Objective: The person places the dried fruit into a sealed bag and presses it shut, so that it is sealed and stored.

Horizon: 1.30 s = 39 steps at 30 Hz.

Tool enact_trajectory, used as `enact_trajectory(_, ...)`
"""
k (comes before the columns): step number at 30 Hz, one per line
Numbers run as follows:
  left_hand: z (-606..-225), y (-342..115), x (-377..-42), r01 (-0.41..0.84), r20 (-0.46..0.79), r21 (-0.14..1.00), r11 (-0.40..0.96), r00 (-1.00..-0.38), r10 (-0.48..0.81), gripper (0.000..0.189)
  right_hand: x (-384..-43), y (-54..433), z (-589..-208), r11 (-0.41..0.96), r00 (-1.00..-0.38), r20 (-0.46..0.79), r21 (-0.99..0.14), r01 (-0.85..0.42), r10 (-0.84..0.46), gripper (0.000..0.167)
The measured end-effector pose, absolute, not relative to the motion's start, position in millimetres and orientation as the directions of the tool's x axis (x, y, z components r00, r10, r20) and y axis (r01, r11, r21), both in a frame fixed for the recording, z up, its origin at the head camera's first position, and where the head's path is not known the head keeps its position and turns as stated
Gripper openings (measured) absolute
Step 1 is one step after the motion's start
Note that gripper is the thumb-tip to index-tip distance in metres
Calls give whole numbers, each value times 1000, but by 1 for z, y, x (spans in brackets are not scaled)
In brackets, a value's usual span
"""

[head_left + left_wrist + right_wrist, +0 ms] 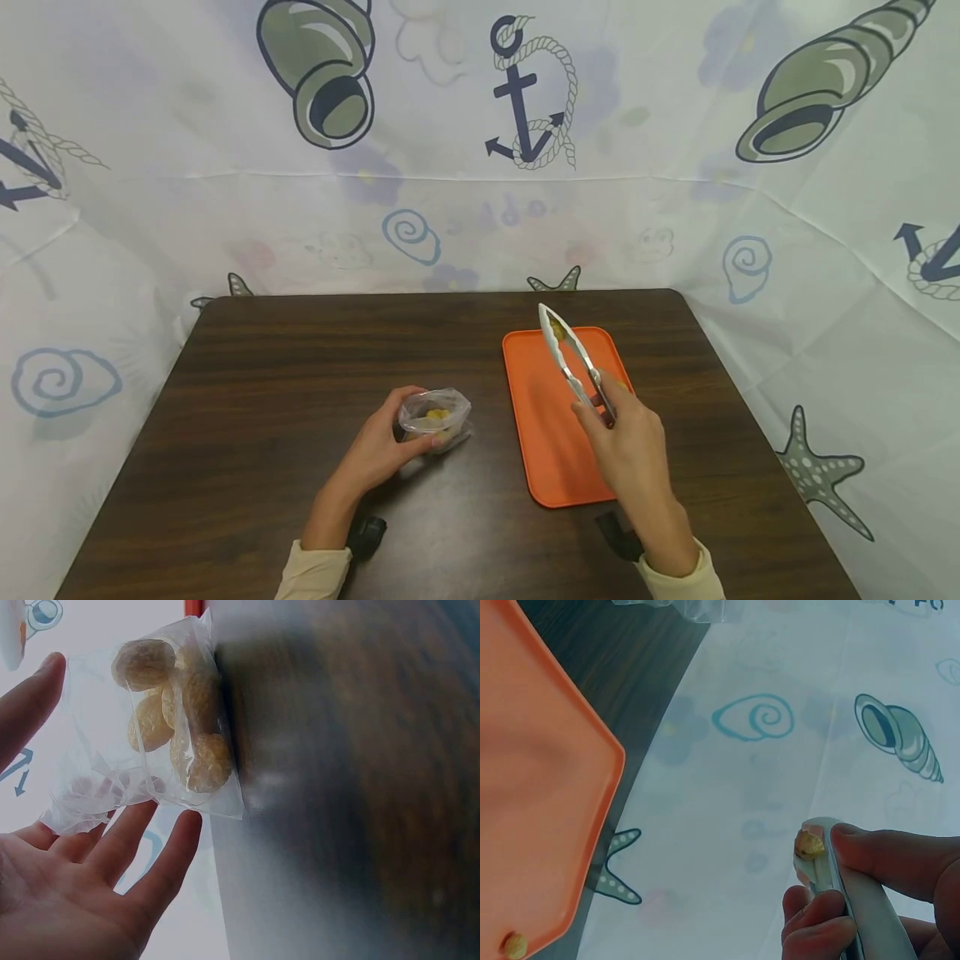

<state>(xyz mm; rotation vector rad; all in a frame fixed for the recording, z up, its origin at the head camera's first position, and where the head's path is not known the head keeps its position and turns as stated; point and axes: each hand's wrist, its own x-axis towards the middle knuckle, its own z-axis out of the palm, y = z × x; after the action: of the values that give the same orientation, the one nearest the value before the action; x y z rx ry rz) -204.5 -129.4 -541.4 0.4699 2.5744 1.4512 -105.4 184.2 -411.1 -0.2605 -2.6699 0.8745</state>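
Note:
My left hand [375, 454] holds a small clear plastic bag [459, 415] upright on the table, thumb on one side and fingers on the other. Several peanuts in their shells [202, 761] show through the plastic in the left wrist view. My right hand [633, 442] grips white-tipped tongs [550, 340] over an orange tray [551, 433], the tips pointing away from me. Between those tips sits a peanut [810, 844]. Another peanut [514, 946] lies by the tray's edge in the right wrist view; the right hand mostly hides it in the head view.
The dark wood-grain table [337, 342] carries the bag left of the tray. Behind it and at both sides hangs a white cloth [465, 108] printed with shells, anchors and starfish. A black wrist strap piece [367, 537] sits under the left wrist.

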Motion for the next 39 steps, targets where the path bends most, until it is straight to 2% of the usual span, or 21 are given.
enact_trajectory(4,-541,-130,-204,184,9,854,487,-941,339,78,-105,182,-411,799,-933,249,-597,65,262,35)
enact_trajectory(31,-541,-130,-205,164,-12,866,472,-938,348,79,-109,164,-401,797,-925,314,-604,-20,215,44)
enact_trajectory(39,-541,-129,-205,165,-8,869,466,-938,347,79,-108,156,-400,807,-929,319,-589,-38,189,42)
